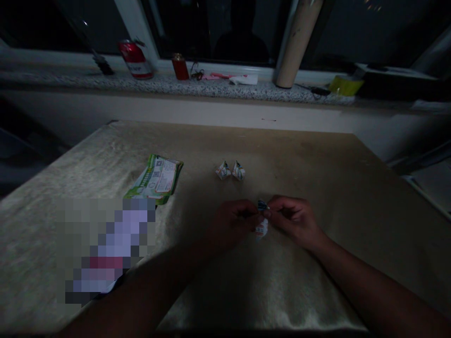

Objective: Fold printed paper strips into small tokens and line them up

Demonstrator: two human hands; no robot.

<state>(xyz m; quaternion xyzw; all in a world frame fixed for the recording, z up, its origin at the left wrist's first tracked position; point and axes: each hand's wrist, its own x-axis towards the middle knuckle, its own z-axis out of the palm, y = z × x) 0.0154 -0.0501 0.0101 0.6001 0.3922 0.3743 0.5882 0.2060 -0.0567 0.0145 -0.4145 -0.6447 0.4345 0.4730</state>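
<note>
Between my two hands is a small printed paper piece (261, 228), dark at its top end and white with coloured print below. My left hand (234, 223) pinches it from the left, and my right hand (294, 218) pinches it from the right, thumbs close together. Whether the piece is paper or thin foil is hard to tell in the dim light. Beyond the hands, two small folded pointed shapes, a left one (223, 171) and a right one (238, 171), stand side by side with similar print.
Green-and-white printed packets (158, 178) lie left on the cloth-covered table (299, 159). Nearer me is a pixelated oblong item (116, 239). A red can (136, 60), an orange-red container (180, 66), a cardboard tube (298, 44) and a yellow item (346, 86) stand on the windowsill.
</note>
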